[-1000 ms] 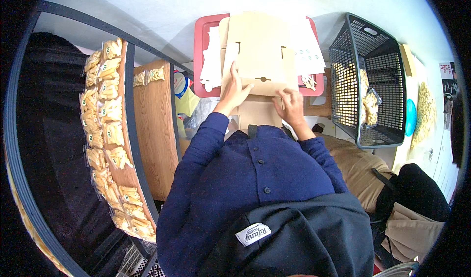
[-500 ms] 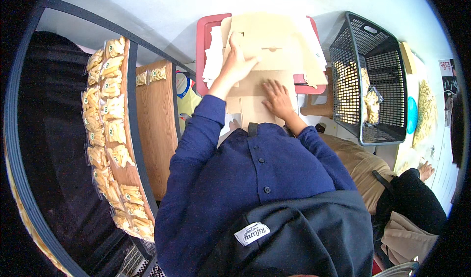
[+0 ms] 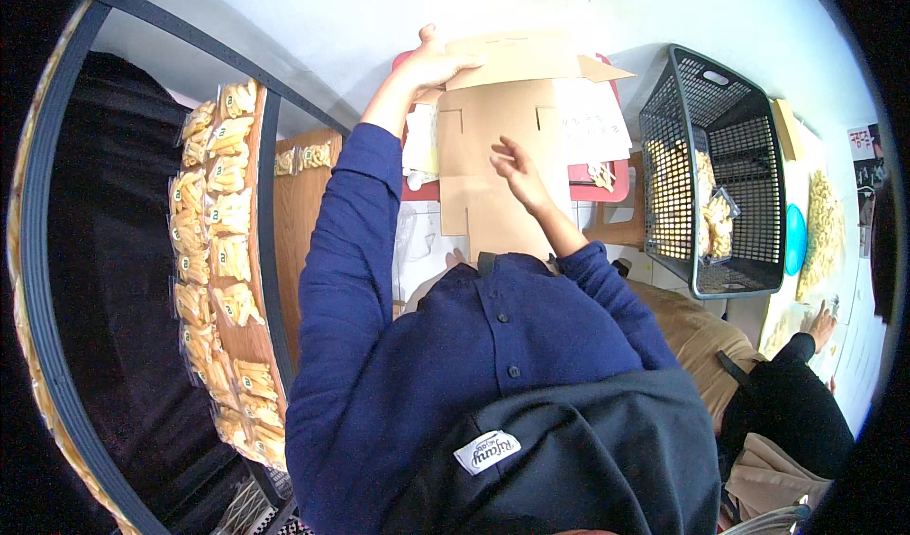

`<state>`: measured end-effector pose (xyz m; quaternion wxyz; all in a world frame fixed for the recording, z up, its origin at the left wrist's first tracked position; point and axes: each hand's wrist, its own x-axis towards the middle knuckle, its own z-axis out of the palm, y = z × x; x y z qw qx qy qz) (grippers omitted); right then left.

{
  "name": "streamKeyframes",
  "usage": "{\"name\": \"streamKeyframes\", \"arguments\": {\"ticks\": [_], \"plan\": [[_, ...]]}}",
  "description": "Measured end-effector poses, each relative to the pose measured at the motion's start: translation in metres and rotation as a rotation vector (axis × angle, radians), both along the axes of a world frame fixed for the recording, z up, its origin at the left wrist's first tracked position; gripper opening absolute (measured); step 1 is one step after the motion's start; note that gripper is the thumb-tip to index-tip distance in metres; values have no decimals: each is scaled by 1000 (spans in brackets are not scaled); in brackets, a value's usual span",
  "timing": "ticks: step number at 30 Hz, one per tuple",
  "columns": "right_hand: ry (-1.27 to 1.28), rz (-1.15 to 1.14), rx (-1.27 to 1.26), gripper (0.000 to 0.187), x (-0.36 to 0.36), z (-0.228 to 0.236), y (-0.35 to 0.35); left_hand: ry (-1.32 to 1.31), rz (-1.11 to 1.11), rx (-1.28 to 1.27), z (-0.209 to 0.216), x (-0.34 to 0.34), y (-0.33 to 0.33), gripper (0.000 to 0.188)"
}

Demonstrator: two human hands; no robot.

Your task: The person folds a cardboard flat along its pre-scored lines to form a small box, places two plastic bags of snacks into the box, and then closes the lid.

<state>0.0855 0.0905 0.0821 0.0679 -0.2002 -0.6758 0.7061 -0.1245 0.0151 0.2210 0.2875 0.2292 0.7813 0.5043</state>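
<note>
A flat brown cardboard box blank, with slots and folded flaps, stretches away from my body over a red tray. At its far left corner is my left hand, fingers and thumb apart, with the thumb against the raised far flap. My right hand hovers over the middle of the cardboard, its fingers loosely spread and nothing in them. White sheets of paper lie on the tray beside the cardboard.
A dark perforated plastic crate stands at the right, with bagged snacks inside. Packed snack bags line a wooden shelf at the left. Beyond the crate, another person's hand is near a heap of pale snacks and a turquoise lid.
My left hand has moved farther away and left along the cardboard. The far flap now stands raised. My right hand has lifted off the cardboard and moved slightly left.
</note>
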Motion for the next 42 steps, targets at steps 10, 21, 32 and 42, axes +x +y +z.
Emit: {"name": "streamKeyframes", "arguments": {"ticks": [10,21,32,42], "plan": [[423,-82,-822,63,-20,141,9,-272,-49,94,57,15,0,118],[310,-377,-708,32,-34,140,25,-63,-97,66,22,8,15,97],[434,-482,-337,20,-40,115,21,-22,-141,14,29,19,13,82],[444,-508,-323,14,-49,112,27,4,-149,-25,48,25,14,83]]}}
